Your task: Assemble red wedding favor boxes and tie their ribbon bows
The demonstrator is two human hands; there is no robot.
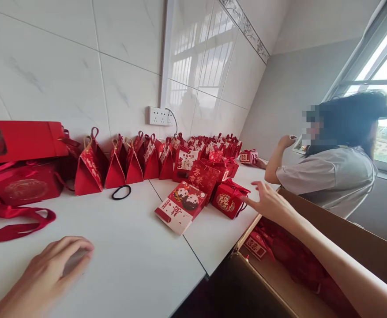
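My left hand (56,265) hovers low over the white table (120,256), fingers loosely curved with a gap to the thumb and nothing between them. Across at the right, my right hand (271,202) reaches over with fingers apart. Its thumb is beside the ribbon of a red gift box (225,199) with a gold emblem; whether they touch is unclear. Left of that box lies a flat red-and-cream card-like packet (182,207) with cartoon figures. A red carton with gold characters (204,179) leans behind it.
Triangular red boxes with loops (89,172) line the wall, with more red boxes (213,145) beyond. Larger red boxes (28,183) and a ribbon (21,229) are at left. A black hair tie (121,192) lies nearby. An open cardboard box (262,278) adjoins the table; a person (339,172) is beyond.
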